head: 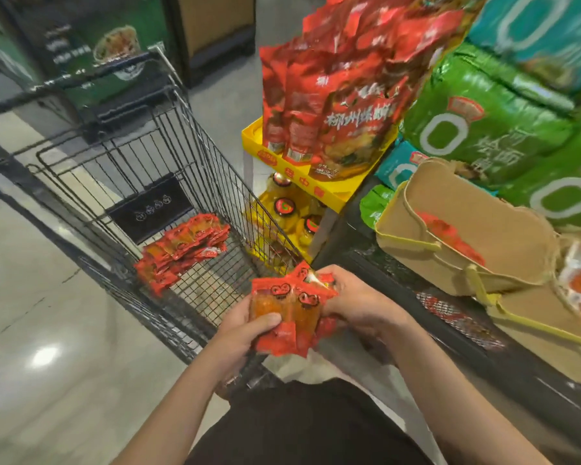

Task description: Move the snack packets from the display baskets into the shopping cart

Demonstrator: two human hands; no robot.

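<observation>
Both hands meet low in the centre of the frame, over the near corner of the shopping cart (168,182). The left hand (245,325) grips a bundle of red snack packets (291,313) from the lower left, thumb pressed across the clear window of the front packet. The right hand (359,303) curls round the bundle's right edge, fingers hidden behind the packets. The two-handed hold appears meant to gather several loose packets into one stack so none slips before release into the cart.

A pile of matching red packets (182,250) already lies on the wire floor of the cart, left of centre, beside a black placard (150,211) bearing small white pictograms that are too small to read.

At right of the frame stands a tan display basket (467,209) with yellow trim; more red packets (450,236) show inside it, so the transfer is judged unfinished. A second basket (547,317) sits at the lower right edge, its contents blurred.

Labels: the large red bags (342,105) in the yellow tray (316,186), upper centre, carry white Chinese characters, partly legible as "柳州". The green sacks (490,119) at upper right show a large white "0" and further characters, which are blurred. Bottles (284,206) with red and black caps stand under the tray.
</observation>
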